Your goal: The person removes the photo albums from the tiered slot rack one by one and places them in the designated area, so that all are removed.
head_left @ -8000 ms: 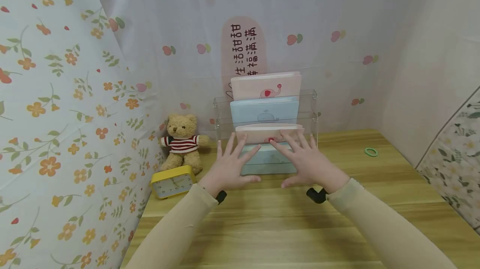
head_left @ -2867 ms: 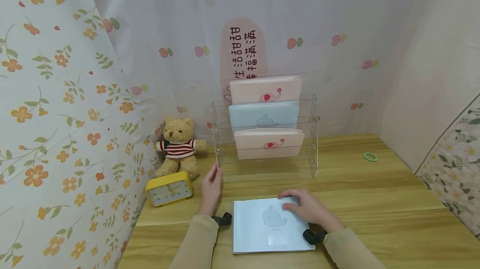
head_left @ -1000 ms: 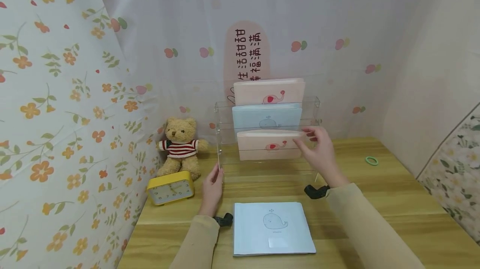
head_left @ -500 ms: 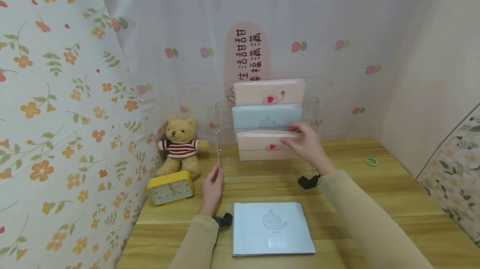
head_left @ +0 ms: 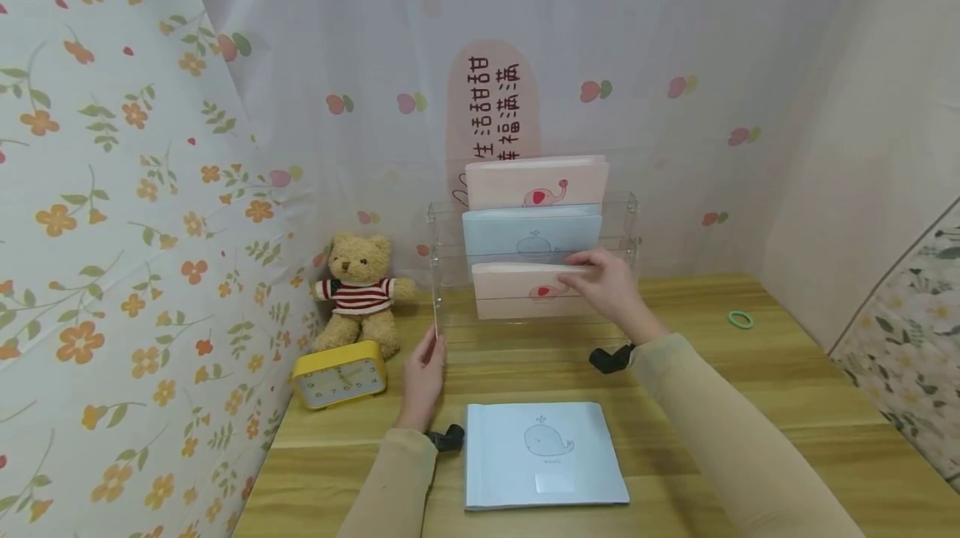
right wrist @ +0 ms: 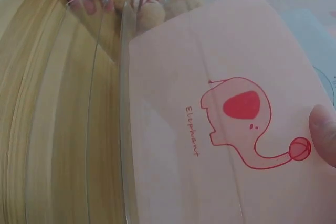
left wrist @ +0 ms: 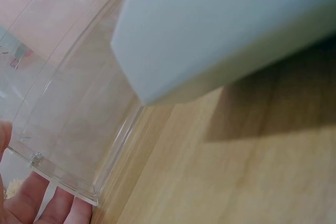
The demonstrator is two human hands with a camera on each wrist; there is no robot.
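My left hand (head_left: 423,380) grips the lower left side of a clear acrylic rack (head_left: 437,292), fingers behind the panel and thumb in front in the left wrist view. With thumb and fingers my right hand (head_left: 611,290) pinches the top edge of the pink elephant notebook (head_left: 501,290) in the rack's lower part. That notebook still sits behind the clear front panel; the right wrist view shows its printed cover (right wrist: 173,98) close up. Behind it stand a blue whale notebook (head_left: 491,236) and, highest, another pink elephant notebook (head_left: 498,184).
A light blue whale notebook (head_left: 510,455) lies flat on the wooden table (head_left: 750,405) before the rack. To the left are a teddy bear (head_left: 360,296) and a yellow clock (head_left: 341,376). A green ring (head_left: 741,319) lies at right; patterned curtains (head_left: 337,47) enclose the table.
The front blue notebook left the rack and was laid on the table. My left hand took hold of the rack; my right moved from the blue notebook to the pink one, sliding left along its top.
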